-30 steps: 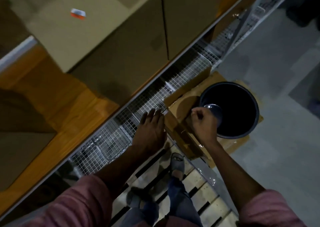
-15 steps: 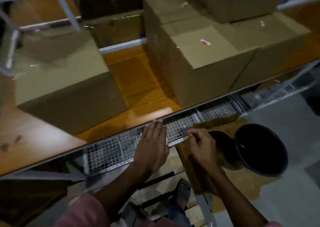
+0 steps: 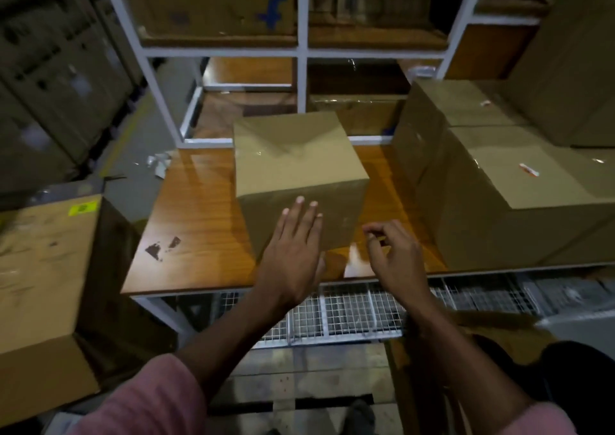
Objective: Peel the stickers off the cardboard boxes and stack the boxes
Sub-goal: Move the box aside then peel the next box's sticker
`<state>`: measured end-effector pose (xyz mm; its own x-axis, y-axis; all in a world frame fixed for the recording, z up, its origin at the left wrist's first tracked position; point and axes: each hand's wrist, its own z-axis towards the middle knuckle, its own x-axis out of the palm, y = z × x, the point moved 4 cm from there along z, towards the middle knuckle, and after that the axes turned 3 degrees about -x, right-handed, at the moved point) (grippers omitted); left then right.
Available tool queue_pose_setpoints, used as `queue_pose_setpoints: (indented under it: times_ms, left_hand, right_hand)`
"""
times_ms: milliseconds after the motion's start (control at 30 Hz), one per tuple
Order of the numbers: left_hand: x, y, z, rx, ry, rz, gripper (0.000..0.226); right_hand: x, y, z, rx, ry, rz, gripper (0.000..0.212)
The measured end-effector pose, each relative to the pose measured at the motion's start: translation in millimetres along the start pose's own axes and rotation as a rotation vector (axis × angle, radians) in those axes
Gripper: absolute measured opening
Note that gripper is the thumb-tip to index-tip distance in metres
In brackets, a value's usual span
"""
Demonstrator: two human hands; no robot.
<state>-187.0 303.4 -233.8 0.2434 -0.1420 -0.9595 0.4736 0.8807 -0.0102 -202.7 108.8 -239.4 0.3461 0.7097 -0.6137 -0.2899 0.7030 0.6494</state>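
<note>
1. Head view, what has moved: half a second ago both hands were low at the wire mesh under the tabletop edge, beside a black bin. Now the view has lifted, the bin is out of sight, and both hands have come up over the near edge of the tabletop (image 3: 199,235).

2. Head view, the hands: the left hand (image 3: 293,251) has straight, released fingers in front of the near face of the middle box (image 3: 296,165); I cannot tell if they touch it. The right hand (image 3: 396,258) has curled fingers with fingertips together, over the tabletop just right of that box. If its grip pinches something small, it is too blurred to tell.

3. Where the task's things are: the middle box stands alone near the near edge, at the centre. I see no sticker on its top. The right boxes (image 3: 519,201) fill the right side, and the front one carries a red-and-white sticker (image 3: 529,170) on its top.

4. Doing the step well, in my judgement: grasp the middle box by two opposite sides, lift it straight, and set it square on the stack.

5. Count: about four boxes on the tabletop, two stickers visible there, one more box (image 3: 43,285) left of the tabletop with a yellow label (image 3: 82,208).
</note>
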Motion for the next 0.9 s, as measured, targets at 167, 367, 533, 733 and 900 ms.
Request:
queue_pose_setpoints:
  times_ms: [167, 367, 533, 733, 900]
  left_hand:
    - [1, 50, 22, -0.093, 0.012, 0.077, 0.076]
    - [19, 101, 45, -0.213, 0.081, 0.160, 0.099]
    - [24, 138, 63, -0.280, 0.079, 0.152, 0.106]
    - [17, 218, 68, -0.396, 0.113, 0.219, 0.104]
    - [16, 289, 81, -0.442, 0.145, 0.237, 0.107]
  right_hand:
    - [22, 18, 57, -0.237, 0.117, -0.206, 0.036]
    - [51, -2, 120, -0.248, 0.421, -0.512, 0.078]
    - [78, -12, 164, -0.307, 0.507, -0.451, 0.078]
    - [148, 21, 204, -0.395, 0.480, -0.437, 0.080]
    - [209, 52, 232, -0.383, 0.464, -0.390, 0.076]
